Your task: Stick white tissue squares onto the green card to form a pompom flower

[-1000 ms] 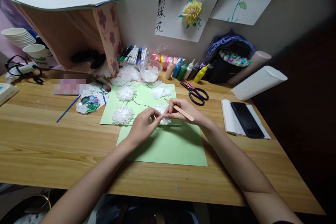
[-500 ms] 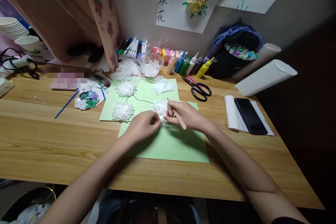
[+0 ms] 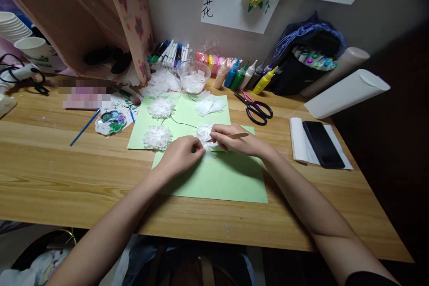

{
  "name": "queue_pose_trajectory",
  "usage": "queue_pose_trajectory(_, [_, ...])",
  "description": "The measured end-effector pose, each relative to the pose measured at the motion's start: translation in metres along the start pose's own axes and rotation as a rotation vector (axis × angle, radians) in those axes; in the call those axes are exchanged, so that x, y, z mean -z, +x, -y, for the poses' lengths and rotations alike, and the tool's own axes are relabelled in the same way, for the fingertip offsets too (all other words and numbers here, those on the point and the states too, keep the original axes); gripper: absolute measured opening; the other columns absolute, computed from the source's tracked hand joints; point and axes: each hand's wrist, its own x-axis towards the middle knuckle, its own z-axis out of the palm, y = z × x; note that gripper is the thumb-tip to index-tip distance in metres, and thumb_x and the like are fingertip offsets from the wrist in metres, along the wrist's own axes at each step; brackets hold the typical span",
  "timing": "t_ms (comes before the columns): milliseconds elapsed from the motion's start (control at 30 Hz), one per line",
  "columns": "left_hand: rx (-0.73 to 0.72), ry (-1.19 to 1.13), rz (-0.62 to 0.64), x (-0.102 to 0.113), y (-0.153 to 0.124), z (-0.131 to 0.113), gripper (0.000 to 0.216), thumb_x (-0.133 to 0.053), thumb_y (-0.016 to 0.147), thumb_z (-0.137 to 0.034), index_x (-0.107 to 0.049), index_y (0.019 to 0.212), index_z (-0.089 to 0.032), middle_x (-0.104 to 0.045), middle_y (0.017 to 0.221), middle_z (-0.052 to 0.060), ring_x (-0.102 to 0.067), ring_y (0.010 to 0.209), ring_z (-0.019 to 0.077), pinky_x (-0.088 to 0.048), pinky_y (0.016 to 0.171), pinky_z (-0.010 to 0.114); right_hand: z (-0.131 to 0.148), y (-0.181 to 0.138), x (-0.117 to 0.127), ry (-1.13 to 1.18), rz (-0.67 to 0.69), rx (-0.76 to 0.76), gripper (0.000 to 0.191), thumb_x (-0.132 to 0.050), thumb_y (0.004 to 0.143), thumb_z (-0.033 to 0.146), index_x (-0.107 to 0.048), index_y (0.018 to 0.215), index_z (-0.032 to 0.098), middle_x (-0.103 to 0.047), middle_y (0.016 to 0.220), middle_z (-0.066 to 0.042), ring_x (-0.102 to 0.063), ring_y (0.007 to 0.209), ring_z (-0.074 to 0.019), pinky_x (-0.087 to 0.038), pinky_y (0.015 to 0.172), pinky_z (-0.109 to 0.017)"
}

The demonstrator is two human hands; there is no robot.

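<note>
My left hand (image 3: 181,155) is closed in a pinch on the edge of a white tissue flower (image 3: 203,133), which lies where two light green paper sheets (image 3: 217,178) overlap. My right hand (image 3: 234,140) is closed round a thin wooden stick (image 3: 234,136), whose tip meets the same flower. Two more white tissue flowers (image 3: 157,136) (image 3: 161,107) sit on the rear green sheet, joined by a thin black wire. A pile of white tissue squares (image 3: 209,106) lies behind the flower.
Black scissors (image 3: 256,109), paint bottles (image 3: 244,78), marker pens (image 3: 169,53) and a clear bowl of tissue (image 3: 193,78) line the back. A paint palette (image 3: 110,122) and blue brush (image 3: 84,127) lie left. A black phone (image 3: 322,144) rests on a notebook at right, beside white rolls (image 3: 346,94).
The view has tilted down slightly. My right hand has turned the stick from pointing down-right to lying nearly level, and both hands have closed in on the flower.
</note>
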Motion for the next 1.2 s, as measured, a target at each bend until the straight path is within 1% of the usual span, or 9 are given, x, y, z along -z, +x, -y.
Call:
queue_pose_trajectory(200, [0.004,-0.005,0.005,0.000,0.000,0.001,0.017,-0.052,0.080,-0.033,-0.063,0.074,-0.021,-0.067,0.074,0.001,-0.054,0.063,0.0151,-0.031,0.054,0.026,-0.001,0.003,-0.005,0.011,0.023,0.017,0.032,-0.036,0.095,0.040,-0.053,0.080,0.018,-0.055,0.058,0.003,-0.049,0.057,-0.0102,-0.036,0.059,-0.024])
queue_pose_trajectory(433, [-0.009,-0.013,0.004,0.000,0.000,0.001,0.018,-0.052,0.081,-0.033,-0.063,0.072,-0.022,-0.067,0.074,0.001,-0.054,0.064,0.0154,-0.031,0.054,0.027,-0.001,0.004,-0.008,0.102,-0.009,-0.021,0.034,-0.036,0.094,0.042,-0.054,0.079,0.018,-0.056,0.059,0.003,-0.049,0.055,-0.0100,-0.035,0.058,-0.024])
queue_pose_trajectory(567, [-0.013,-0.014,-0.011,-0.001,0.001,0.002,0.017,-0.051,0.081,-0.032,-0.063,0.074,-0.022,-0.067,0.075,0.001,-0.055,0.066,0.0159,-0.032,0.055,0.028,0.000,0.004,-0.009,0.125,-0.029,-0.036,0.032,-0.038,0.094,0.042,-0.051,0.077,0.018,-0.058,0.060,0.002,-0.048,0.055,-0.0099,-0.035,0.058,-0.024])
queue_pose_trajectory(667, [-0.014,-0.024,-0.055,-0.003,0.001,0.001,0.016,-0.051,0.082,-0.030,-0.063,0.075,-0.022,-0.068,0.079,0.001,-0.056,0.070,0.0160,-0.034,0.057,0.028,-0.001,0.005,-0.009,0.121,-0.040,-0.039,0.031,-0.039,0.093,0.041,-0.051,0.076,0.018,-0.060,0.062,0.002,-0.049,0.056,-0.0100,-0.034,0.058,-0.024])
queue_pose_trajectory(767, [-0.001,-0.019,-0.132,-0.009,0.001,0.000,0.015,-0.050,0.082,-0.029,-0.062,0.076,-0.021,-0.067,0.081,0.001,-0.057,0.072,0.0163,-0.035,0.059,0.028,-0.001,0.006,-0.010,0.117,-0.058,-0.033,0.030,-0.039,0.093,0.040,-0.052,0.078,0.018,-0.060,0.063,0.002,-0.049,0.058,-0.0104,-0.035,0.060,-0.024])
queue_pose_trajectory(900, [0.006,-0.048,-0.198,-0.015,0.002,0.000,0.014,-0.051,0.080,-0.027,-0.060,0.072,-0.020,-0.064,0.075,0.002,-0.055,0.068,0.0152,-0.036,0.059,0.028,-0.002,0.005,-0.010,0.102,-0.084,-0.002,0.031,-0.038,0.093,0.041,-0.051,0.077,0.018,-0.060,0.063,0.002,-0.050,0.059,-0.0109,-0.035,0.061,-0.025])
queue_pose_trajectory(1033, [0.000,-0.103,-0.255,-0.016,0.005,0.003,0.012,-0.052,0.077,-0.025,-0.058,0.068,-0.019,-0.061,0.069,0.001,-0.052,0.064,0.0138,-0.037,0.059,0.027,0.000,0.002,-0.007,0.080,-0.112,0.042,0.033,-0.037,0.094,0.040,-0.052,0.076,0.018,-0.059,0.061,0.002,-0.050,0.058,-0.0106,-0.035,0.060,-0.024])
queue_pose_trajectory(1200, [0.009,-0.104,-0.298,-0.017,0.008,0.009,0.013,-0.053,0.077,-0.027,-0.056,0.067,-0.018,-0.059,0.066,0.000,-0.052,0.062,0.0132,-0.037,0.059,0.026,0.001,0.000,-0.005,0.037,-0.093,0.080,0.036,-0.035,0.095,0.040,-0.054,0.074,0.017,-0.056,0.054,0.003,-0.048,0.053,-0.0095,-0.034,0.057,-0.023])
